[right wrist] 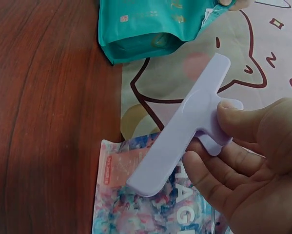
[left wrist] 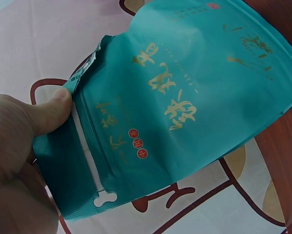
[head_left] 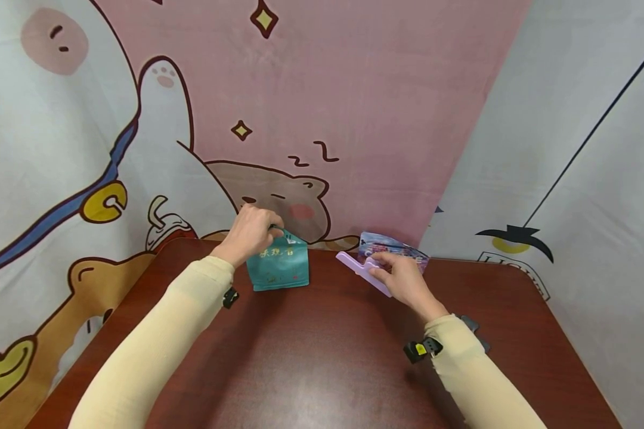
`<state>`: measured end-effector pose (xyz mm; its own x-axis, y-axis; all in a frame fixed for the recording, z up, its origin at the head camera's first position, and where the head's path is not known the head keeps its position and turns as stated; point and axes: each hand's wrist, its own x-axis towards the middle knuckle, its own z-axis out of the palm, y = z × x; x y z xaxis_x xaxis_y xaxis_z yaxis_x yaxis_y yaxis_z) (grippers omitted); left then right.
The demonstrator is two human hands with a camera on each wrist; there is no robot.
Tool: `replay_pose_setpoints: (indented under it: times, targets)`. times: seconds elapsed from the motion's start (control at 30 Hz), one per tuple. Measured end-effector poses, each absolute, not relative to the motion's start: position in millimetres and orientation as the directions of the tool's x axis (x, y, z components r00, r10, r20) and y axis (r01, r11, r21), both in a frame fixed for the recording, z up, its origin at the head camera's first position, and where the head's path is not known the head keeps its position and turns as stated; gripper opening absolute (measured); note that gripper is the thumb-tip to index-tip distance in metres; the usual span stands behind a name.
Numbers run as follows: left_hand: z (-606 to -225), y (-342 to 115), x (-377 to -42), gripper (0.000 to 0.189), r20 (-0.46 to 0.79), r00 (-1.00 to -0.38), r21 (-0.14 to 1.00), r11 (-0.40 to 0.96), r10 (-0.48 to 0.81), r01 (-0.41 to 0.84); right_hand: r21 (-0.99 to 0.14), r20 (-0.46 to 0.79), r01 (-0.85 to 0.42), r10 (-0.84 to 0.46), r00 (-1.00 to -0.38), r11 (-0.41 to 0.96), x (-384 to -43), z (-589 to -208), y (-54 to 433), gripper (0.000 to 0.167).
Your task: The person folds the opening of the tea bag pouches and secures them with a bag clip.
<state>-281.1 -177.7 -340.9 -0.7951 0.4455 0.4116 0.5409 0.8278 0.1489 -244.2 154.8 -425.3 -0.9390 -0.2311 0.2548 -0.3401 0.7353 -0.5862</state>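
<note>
My left hand [head_left: 253,232] pinches the top edge of a teal tea bag [head_left: 281,265] with gold lettering. In the left wrist view the thumb presses on the bag's upper strip [left wrist: 85,146], and part of the top is folded over. My right hand [head_left: 405,279] holds a lilac bag clip [head_left: 364,273] by its handle tabs, thumb on one and fingers behind the other. The clip's long bar [right wrist: 180,131] points toward the teal bag, apart from it. Behind the right hand stands a colourful printed pouch [head_left: 389,245], partly hidden by the clip and hand.
The brown wooden table [head_left: 311,357] runs up to a cartoon-print cloth [head_left: 386,107] hanging behind it. More of this cloth borders the left and right sides. Each wrist carries a small black camera [head_left: 423,349].
</note>
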Motion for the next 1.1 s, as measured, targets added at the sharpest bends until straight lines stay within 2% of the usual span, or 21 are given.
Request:
replay_pose_setpoints:
  times: [0.43, 0.8, 1.1]
  targets:
    - [-341.3, -177.5, -280.8, 0.009, 0.373, -0.820, 0.152, 0.843, 0.434, 0.516, -0.591, 0.287, -0.368, -0.240, -0.927, 0.718, -254.4, -421.1, 137.5, 0.028]
    - [-341.8, -178.1, -280.7, 0.011, 0.366, -0.826, 0.156, 0.847, 0.429, 0.509, -0.583, 0.250, -0.328, -0.220, -0.943, 0.743, -263.0, -417.1, 123.2, 0.023]
    - [-341.2, -178.4, -281.1, 0.009, 0.370, -0.822, 0.150, 0.845, 0.434, 0.514, -0.573, 0.310, -0.363, -0.216, -0.926, 0.735, -272.4, -413.9, 110.8, 0.021]
